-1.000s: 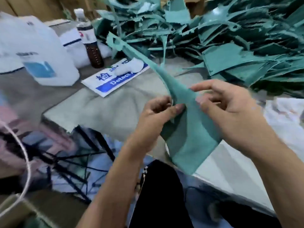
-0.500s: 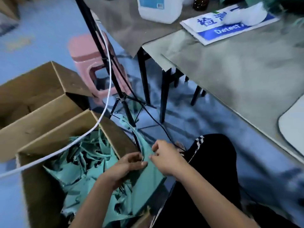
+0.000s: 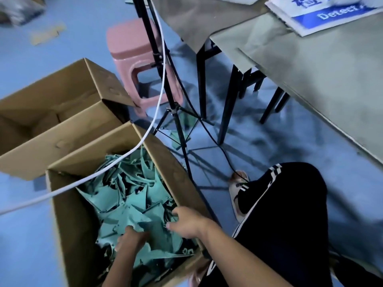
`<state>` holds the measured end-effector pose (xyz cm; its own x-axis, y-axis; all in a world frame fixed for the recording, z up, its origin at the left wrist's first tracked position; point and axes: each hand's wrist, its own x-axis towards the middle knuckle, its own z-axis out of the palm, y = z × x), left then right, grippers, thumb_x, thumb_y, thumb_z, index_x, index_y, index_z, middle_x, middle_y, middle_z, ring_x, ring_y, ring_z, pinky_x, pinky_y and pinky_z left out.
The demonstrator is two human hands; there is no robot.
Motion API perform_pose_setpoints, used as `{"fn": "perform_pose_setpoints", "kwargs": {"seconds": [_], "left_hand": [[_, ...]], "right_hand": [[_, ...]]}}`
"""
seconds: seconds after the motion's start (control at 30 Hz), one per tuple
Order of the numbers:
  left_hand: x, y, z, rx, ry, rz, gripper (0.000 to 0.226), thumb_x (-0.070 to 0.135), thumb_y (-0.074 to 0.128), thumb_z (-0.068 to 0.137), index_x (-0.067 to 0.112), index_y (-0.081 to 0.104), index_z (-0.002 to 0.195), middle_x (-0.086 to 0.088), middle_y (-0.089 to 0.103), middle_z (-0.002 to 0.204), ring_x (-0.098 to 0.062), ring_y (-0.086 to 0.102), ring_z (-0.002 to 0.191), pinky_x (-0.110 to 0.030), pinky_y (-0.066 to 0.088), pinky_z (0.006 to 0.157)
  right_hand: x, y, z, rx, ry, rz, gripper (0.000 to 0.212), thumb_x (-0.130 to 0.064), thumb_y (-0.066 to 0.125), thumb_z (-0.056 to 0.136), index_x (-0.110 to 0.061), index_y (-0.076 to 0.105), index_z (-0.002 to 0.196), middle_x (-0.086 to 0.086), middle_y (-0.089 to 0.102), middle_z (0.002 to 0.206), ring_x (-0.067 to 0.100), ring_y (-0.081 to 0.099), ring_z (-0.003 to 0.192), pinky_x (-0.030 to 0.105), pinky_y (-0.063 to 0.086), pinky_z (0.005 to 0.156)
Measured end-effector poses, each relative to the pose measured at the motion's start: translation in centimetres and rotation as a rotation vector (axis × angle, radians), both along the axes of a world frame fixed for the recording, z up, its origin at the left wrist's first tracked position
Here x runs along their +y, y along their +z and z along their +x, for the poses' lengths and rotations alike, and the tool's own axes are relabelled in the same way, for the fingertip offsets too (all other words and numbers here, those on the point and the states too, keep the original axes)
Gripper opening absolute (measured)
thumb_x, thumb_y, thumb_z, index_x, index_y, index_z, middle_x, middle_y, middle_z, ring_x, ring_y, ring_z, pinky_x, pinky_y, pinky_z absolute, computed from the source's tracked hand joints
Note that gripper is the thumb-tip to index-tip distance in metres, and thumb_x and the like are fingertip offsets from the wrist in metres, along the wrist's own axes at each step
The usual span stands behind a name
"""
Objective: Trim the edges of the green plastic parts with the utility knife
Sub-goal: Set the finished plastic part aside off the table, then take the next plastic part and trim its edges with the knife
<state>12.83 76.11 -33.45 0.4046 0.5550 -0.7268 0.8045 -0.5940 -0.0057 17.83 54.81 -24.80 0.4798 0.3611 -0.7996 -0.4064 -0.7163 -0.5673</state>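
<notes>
l hand (image 3: 132, 238) fingers curled gripping green parts (image 3: 128, 195), r hand (image 3: 186, 222) fingers loose, spread

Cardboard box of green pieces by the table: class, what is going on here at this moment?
A seated person leans over the near box on the floor, both hands among the green parts that fill it. The left hand presses into the pile; the right hand rests at the box's right wall. Whether either grips a piece is unclear. No knife is visible. A second box stands open behind it, and a white cable crosses over the near one.
</notes>
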Motion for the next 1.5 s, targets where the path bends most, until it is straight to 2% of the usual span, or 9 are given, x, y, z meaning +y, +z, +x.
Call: {"fn": "perform_pose_setpoints", "kwargs": {"seconds": [0.2,0.4,0.63,0.77,0.9,1.03,1.17,1.3,1.5], "left_hand": [[-5.7,3.5,3.6,-0.373,-0.039,0.042,0.044,0.022,0.068,0.089,0.009,0.06,0.13,-0.023,0.061,0.127,-0.04,0.06,0.115,-0.04,0.047,0.093],[-19.7,14.4,10.4,-1.285,-0.201,-0.35,0.022,-0.003,0.064,0.088,0.017,0.068,0.096,0.002,0.07,0.092,-0.019,0.068,0.087,-0.032,0.055,0.083],[-38.6,28.2,10.2,-1.653,-0.471,-0.895,0.014,0.017,0.053,0.082,0.024,0.064,0.086,0.012,0.066,0.079,-0.008,0.066,0.076,-0.018,0.049,0.07],[-49.8,31.4,7.5,-1.518,-0.657,-1.136,0.02,0.006,0.057,0.078,0.024,0.064,0.082,0.014,0.066,0.074,-0.003,0.065,0.072,-0.011,0.046,0.065],[-59.3,32.0,5.5,-1.253,-0.819,-1.234,0.016,0.001,0.063,0.079,0.016,0.068,0.083,0.011,0.066,0.074,-0.002,0.062,0.067,-0.016,0.048,0.066],[-66.4,31.6,4.5,-0.982,-0.665,-1.251,0.017,-0.002,0.062,0.083,0.014,0.064,0.086,0.001,0.065,0.077,-0.016,0.06,0.069,-0.03,0.051,0.074],[-71.2,32.5,4.8,-0.55,-0.241,-1.441,0.011,-0.005,0.055,0.088,0.006,0.053,0.088,-0.011,0.06,0.076,-0.022,0.064,0.066,-0.032,0.06,0.071],[-73.7,33.1,6.5,-0.546,-0.217,-1.42,0.008,0.006,0.06,0.09,0.005,0.052,0.091,-0.009,0.06,0.073,-0.024,0.067,0.063,-0.032,0.061,0.063],[-75.8,33.8,7.5,-0.237,-0.227,-1.523,0.019,0.024,0.062,0.101,0.009,0.057,0.111,-0.016,0.071,0.097,-0.026,0.069,0.08,-0.027,0.06,0.055]], "right_hand": [[-1.5,0.7,1.0,-0.14,-0.182,0.003,0.035,-0.039,0.061,0.104,-0.016,0.062,0.13,0.007,0.064,0.134,0.024,0.061,0.12,0.033,0.049,0.104],[-9.8,9.0,3.3,-0.714,-0.489,0.034,0.022,-0.024,0.06,0.102,-0.021,0.072,0.12,0.0,0.076,0.116,0.02,0.069,0.108,0.039,0.055,0.097],[-25.8,21.4,-1.3,-1.331,-0.91,0.022,0.024,-0.009,0.061,0.097,-0.019,0.077,0.113,-0.009,0.078,0.104,0.004,0.072,0.094,0.023,0.055,0.086],[-35.4,25.0,-6.0,-1.575,-1.064,-0.445,0.016,-0.014,0.064,0.093,-0.017,0.075,0.105,-0.007,0.075,0.094,0.011,0.069,0.085,0.027,0.055,0.076],[-44.7,25.8,-10.4,-1.235,-0.88,-1.256,0.067,-0.034,0.08,0.082,-0.025,0.054,0.144,0.012,0.048,0.146,0.038,0.038,0.138,0.049,0.037,0.11],[-50.3,26.0,-13.6,-0.923,-0.935,-1.16,0.072,-0.025,0.077,0.081,-0.035,0.048,0.146,0.007,0.05,0.144,0.032,0.045,0.131,0.041,0.044,0.1],[-52.8,25.9,-17.0,-1.202,-1.153,-1.328,0.037,0.004,0.073,0.064,-0.013,0.078,0.096,0.009,0.07,0.092,0.036,0.062,0.094,0.04,0.05,0.071],[-55.1,27.2,-19.1,-0.992,-1.485,-1.58,0.041,0.006,0.07,0.072,-0.012,0.079,0.108,0.013,0.063,0.112,0.038,0.045,0.115,0.044,0.038,0.092],[-54.6,27.1,-13.5,-1.125,-1.101,-1.424,0.032,-0.004,0.067,0.083,-0.013,0.074,0.113,0.008,0.063,0.112,0.029,0.046,0.117,0.041,0.041,0.099]]}}
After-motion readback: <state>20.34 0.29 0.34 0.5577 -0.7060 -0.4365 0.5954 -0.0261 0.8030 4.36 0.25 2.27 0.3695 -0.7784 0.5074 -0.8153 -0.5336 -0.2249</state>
